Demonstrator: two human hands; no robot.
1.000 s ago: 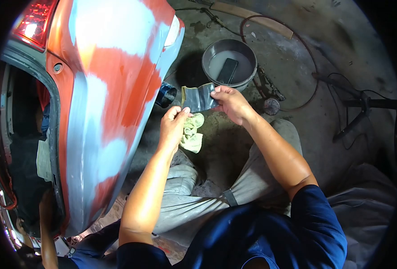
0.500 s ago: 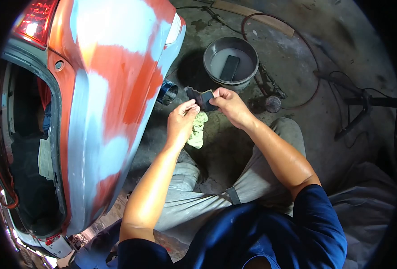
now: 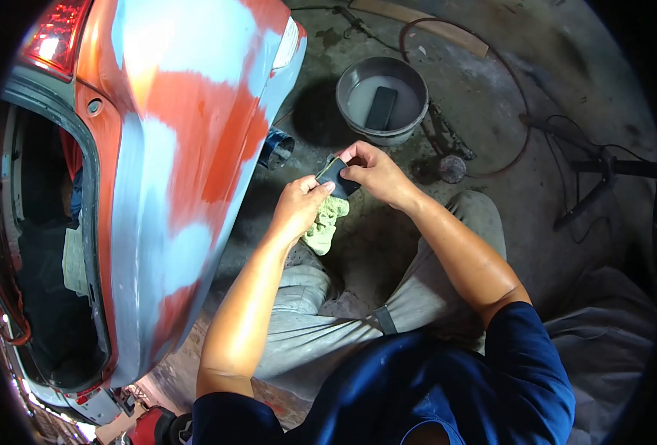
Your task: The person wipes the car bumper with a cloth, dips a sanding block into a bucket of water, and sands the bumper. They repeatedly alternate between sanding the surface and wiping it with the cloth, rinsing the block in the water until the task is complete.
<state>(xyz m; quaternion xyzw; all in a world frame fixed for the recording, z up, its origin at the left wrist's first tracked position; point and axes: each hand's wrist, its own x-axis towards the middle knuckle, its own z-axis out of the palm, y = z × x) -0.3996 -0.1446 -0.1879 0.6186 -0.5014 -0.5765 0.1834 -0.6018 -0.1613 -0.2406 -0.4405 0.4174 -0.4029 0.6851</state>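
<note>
A small dark sheet of sandpaper (image 3: 336, 176), folded over, is pinched at both ends between my hands. My left hand (image 3: 297, 205) grips its near left edge, thumb on top. My right hand (image 3: 375, 173) closes on the far right edge. Just below the sheet hangs a crumpled pale-green cloth (image 3: 326, 226) beside my left fingers; whether those fingers hold it too is hidden. To the left stands a car's rear panel (image 3: 221, 167), patched in orange-red and grey-white, apart from both hands.
Beyond my hands a bucket (image 3: 393, 138) holds cloudy water and a dark rectangular block (image 3: 382, 108). A hose (image 3: 525, 141) curves over the floor near a round-ended tool (image 3: 452, 170). Dark metal stand legs (image 3: 603, 169) are at the right. A blue cylindrical object (image 3: 276, 148) is beside the car.
The sandpaper has gone from a spread, ragged-edged sheet to a compact folded piece. My left hand has shifted slightly down, and the green cloth hangs a little lower.
</note>
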